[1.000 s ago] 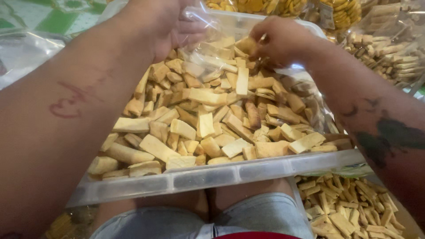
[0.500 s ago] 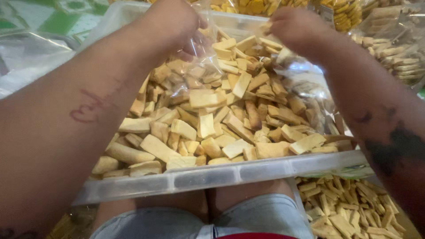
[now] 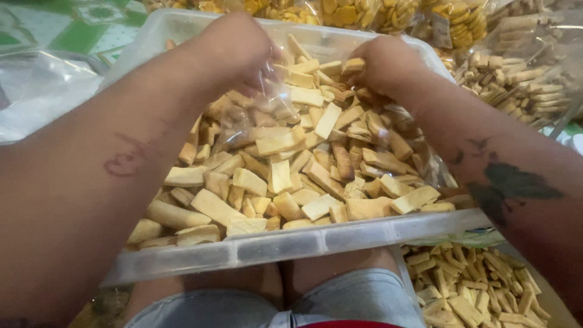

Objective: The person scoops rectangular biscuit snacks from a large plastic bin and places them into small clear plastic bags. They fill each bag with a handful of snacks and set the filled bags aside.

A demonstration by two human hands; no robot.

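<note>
Clear bag [image 3: 261, 115]: thin plastic, lying over the crackers at the far middle of the tub, partly filled. Left hand [image 3: 234, 51]: fingers closed, pinching the bag's rim. Right hand [image 3: 382, 64]: fingers curled around a few crackers [image 3: 354, 63] just beside the bag's mouth. Crackers [image 3: 273, 176]: pale yellow rectangular pieces, heaped loose. Tub [image 3: 291, 240]: translucent white plastic, resting across the person's lap. Bagged snacks [image 3: 522, 79]: stacked beyond the tub, far right. Second tray [image 3: 467, 291]: similar sticks, lower right.
</note>
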